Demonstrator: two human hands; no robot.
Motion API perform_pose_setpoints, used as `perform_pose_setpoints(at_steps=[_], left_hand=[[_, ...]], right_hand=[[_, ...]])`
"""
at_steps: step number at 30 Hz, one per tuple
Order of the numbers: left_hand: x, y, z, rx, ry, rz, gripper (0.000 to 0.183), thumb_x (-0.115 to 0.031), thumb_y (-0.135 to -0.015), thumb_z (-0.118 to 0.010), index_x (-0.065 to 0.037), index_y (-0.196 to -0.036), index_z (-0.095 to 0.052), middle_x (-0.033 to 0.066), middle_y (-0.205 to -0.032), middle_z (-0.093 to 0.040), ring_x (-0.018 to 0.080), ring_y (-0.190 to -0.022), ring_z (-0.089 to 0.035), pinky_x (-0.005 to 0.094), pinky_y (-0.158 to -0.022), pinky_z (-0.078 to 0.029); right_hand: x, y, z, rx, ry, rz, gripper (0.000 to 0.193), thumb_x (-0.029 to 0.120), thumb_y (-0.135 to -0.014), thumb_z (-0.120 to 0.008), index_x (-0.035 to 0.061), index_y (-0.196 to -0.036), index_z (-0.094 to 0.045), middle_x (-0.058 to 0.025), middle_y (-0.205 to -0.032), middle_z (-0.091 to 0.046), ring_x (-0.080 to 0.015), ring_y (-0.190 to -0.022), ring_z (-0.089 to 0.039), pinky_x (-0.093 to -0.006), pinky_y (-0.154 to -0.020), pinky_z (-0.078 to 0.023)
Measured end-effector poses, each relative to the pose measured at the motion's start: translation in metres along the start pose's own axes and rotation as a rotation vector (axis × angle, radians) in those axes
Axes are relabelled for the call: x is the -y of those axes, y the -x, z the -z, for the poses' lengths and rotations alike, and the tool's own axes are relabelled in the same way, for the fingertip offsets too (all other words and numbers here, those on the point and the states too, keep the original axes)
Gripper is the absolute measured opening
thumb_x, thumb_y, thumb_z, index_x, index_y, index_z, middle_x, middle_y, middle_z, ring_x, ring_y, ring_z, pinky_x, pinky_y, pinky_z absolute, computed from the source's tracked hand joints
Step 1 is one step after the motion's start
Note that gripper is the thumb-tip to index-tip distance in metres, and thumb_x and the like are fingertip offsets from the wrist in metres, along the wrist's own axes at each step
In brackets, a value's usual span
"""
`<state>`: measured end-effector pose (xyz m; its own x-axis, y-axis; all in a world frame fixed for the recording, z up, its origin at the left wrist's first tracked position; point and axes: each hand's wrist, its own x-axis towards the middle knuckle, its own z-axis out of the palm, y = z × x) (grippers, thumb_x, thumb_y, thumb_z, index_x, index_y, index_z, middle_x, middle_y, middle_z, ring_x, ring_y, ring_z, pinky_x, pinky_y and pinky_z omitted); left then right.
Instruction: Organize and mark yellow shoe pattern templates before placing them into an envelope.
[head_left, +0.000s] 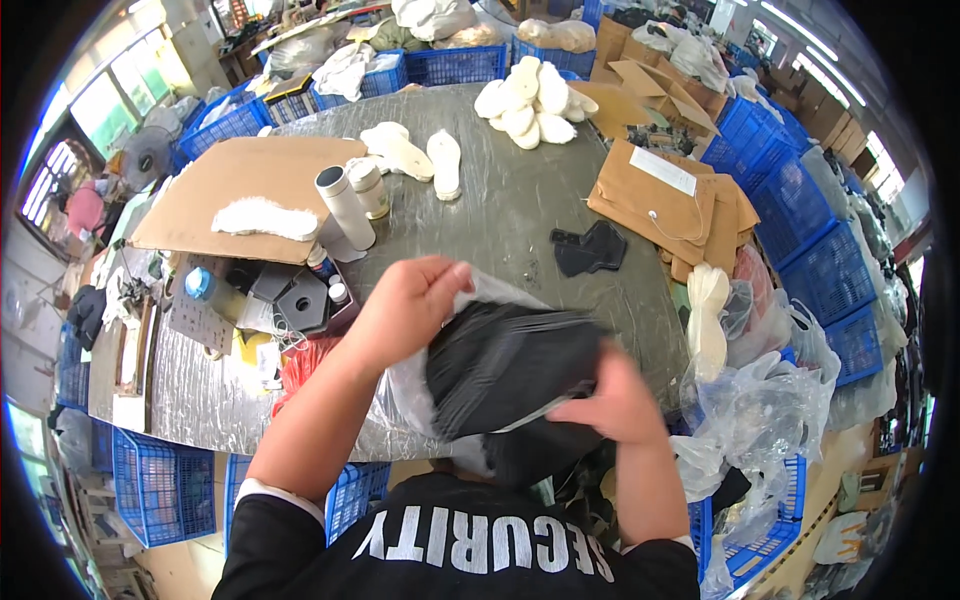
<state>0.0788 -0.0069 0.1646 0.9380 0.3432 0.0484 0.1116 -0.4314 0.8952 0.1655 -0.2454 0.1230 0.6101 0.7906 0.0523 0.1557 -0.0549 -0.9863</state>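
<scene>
two bare hands at work over the near edge of a dark counter [480,225], seen from the head. the left hand [420,305] has its grip closed, thumb pressed to fingers, and seems to pinch the rim of a clear plastic bag [405,390]. the right hand [625,400], blurred, has its grip closed about the right side of a black bundle [510,365], thumb below and fingers at its edge; the exact contact cannot be told. the bundle lies tilted between the hands, its lower part reaching toward the wearer; bag film shows along its far and left sides, though whether the bundle is wholly inside cannot be told. the step in hand is judged to be working the bundle into or out of the bag; the direction is uncertain. the next move probably calls for the left grip to keep the film taut while the right guides the bundle clear of its folds.

room for moving: the widest bare stretch runs from mid-counter toward the far edge, where a heap of white insoles [535,100] sits. black cut pieces [590,248] lie right of centre, near brown envelopes [650,190] at the right edge. the left side is tighter, crowded by a cardboard sheet [190,190] and a white bottle [345,210].
</scene>
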Motion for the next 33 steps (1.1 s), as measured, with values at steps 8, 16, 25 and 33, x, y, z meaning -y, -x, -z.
perform_pose_setpoints(at_steps=[8,16,25,33], left_hand=[[-0.009,0.014,0.016,0.190,-0.212,-0.060,0.016,-0.013,-0.085,-0.060,0.002,-0.088,-0.065,0.0037,-0.060,-0.051,0.0095,-0.059,-0.048,0.0272,-0.056,-0.042],[0.014,0.008,0.020,-0.007,0.488,0.200,0.019,-0.017,-0.090,-0.057,0.000,-0.095,-0.062,-0.0056,-0.064,-0.052,0.0033,-0.051,-0.044,0.0196,-0.045,-0.031],[0.060,-0.005,0.075,-0.385,0.871,0.226,0.014,-0.011,-0.088,-0.057,0.001,-0.095,-0.061,-0.0064,-0.061,-0.044,0.0023,-0.048,-0.039,0.0165,-0.041,-0.032],[0.072,0.029,0.095,-0.133,0.486,0.087,0.028,-0.029,-0.084,-0.065,-0.002,-0.092,-0.060,-0.0070,-0.064,-0.049,0.0008,-0.050,-0.040,0.0178,-0.044,-0.031]], right_hand=[[-0.083,-0.047,-0.036,0.060,-0.754,-0.677,0.042,0.020,-0.081,-0.069,-0.0038,-0.113,-0.055,-0.0138,-0.106,-0.063,-0.0237,-0.095,-0.062,-0.0373,-0.086,-0.050],[-0.117,-0.069,-0.150,-0.601,-0.669,-0.297,0.045,0.010,-0.080,-0.069,-0.0016,-0.119,-0.049,-0.0111,-0.116,-0.056,-0.0228,-0.105,-0.055,-0.0351,-0.092,-0.043],[-0.082,0.001,-0.079,0.120,0.628,0.221,0.043,0.038,-0.084,-0.062,0.0011,-0.105,-0.056,-0.0206,-0.106,-0.058,-0.0355,-0.102,-0.054,-0.0406,-0.094,-0.040],[-0.047,0.026,-0.016,-0.133,1.001,0.267,0.015,0.022,-0.074,-0.064,0.0116,-0.080,-0.057,-0.0037,-0.077,-0.057,-0.0286,-0.079,-0.058,-0.0398,-0.075,-0.048]])
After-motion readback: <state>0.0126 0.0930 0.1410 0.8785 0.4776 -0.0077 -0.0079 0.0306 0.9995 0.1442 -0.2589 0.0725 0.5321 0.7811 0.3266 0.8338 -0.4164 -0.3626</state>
